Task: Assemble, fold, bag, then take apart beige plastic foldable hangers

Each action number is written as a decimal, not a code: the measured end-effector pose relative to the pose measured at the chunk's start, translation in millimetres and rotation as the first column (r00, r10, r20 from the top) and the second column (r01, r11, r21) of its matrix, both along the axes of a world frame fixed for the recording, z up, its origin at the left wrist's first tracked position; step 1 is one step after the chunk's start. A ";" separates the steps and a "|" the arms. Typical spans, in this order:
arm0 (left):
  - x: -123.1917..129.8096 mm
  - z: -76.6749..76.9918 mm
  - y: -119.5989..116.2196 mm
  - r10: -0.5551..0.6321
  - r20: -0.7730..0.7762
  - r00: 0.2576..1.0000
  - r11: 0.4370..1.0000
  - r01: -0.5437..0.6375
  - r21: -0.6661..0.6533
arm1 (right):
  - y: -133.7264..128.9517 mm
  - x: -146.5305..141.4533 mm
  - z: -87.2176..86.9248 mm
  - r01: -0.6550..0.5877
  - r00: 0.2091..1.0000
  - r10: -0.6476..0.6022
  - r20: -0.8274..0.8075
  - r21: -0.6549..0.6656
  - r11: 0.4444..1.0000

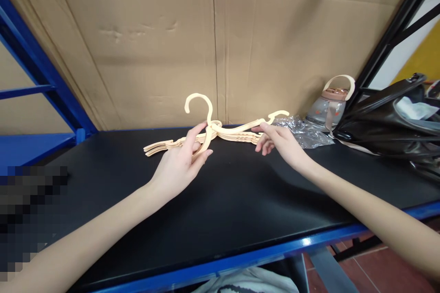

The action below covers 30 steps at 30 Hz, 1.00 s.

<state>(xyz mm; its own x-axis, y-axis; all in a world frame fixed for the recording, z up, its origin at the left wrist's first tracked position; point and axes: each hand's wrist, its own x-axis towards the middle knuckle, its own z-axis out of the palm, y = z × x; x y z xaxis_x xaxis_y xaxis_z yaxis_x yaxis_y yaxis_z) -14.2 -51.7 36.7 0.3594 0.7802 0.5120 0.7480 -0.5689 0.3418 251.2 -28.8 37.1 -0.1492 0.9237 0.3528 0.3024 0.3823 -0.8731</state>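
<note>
Near the middle of the desk's [213, 219] back edge, a cream clothes hanger [240, 128] is lifted at an angle, its open hook curling upward and its two shoulders sloping apart. The left hand [178, 162] pinches the nearer shoulder just below the neck, thumb against fingers. The right hand [283, 144] has its leading fingertips on the farther shoulder, towards the notched tip, the rest loosely curled; from where I stand I can't tell whether it really grips.

Holding close to the neck seems sound to me, since the piece should twist less there. I'd keep the right fingertips light and let both hands turn together, so the thin shoulder isn't bent. A bit more height would help too: matching hangers [237, 138] lie stacked just beneath, and their notches could snag.

They look like smooth, slightly glossy molded plastic, with rounded hooks and slender, curved shoulders. Creased brown cardboard [154, 46] stands behind, dented in places. Towards the back right corner sits a crinkled clear plastic bag [305, 137], shiny in its folds, beside a see-through bottle [319, 109] with a strap handle and brownish-pink lid, then a glossy black bag [378, 116]. Blue metal [240, 262] trims the matte black front edge.
</note>
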 end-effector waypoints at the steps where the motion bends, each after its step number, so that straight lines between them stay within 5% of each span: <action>1: -0.1 -0.7 0.5 -0.010 -0.023 1.000 1.000 0.011 0.013 | 0.4 -0.6 0.0 -0.014 0.998 0.011 -0.061 -0.048 0.999; 11: 0.5 -4.1 2.6 -0.070 -0.196 0.978 0.994 0.085 0.068 | -3.3 -9.4 0.3 -0.003 0.968 -0.031 -0.247 -0.138 0.990; 16: -0.7 -6.4 4.3 -0.044 -0.252 0.967 0.991 0.073 0.108 | 1.2 -3.8 -1.6 -0.091 0.936 0.010 -0.352 -0.217 0.972; 24: -1.6 -8.1 6.0 0.044 -0.365 0.930 0.990 0.009 0.143 | 11.5 1.9 -9.8 -0.048 0.963 -0.022 -0.270 -0.249 0.967; 30: -2.5 -8.4 7.6 0.062 -0.449 0.892 0.959 0.072 0.275 | 9.0 0.2 -8.1 -0.069 0.952 -0.006 -0.307 -0.233 0.970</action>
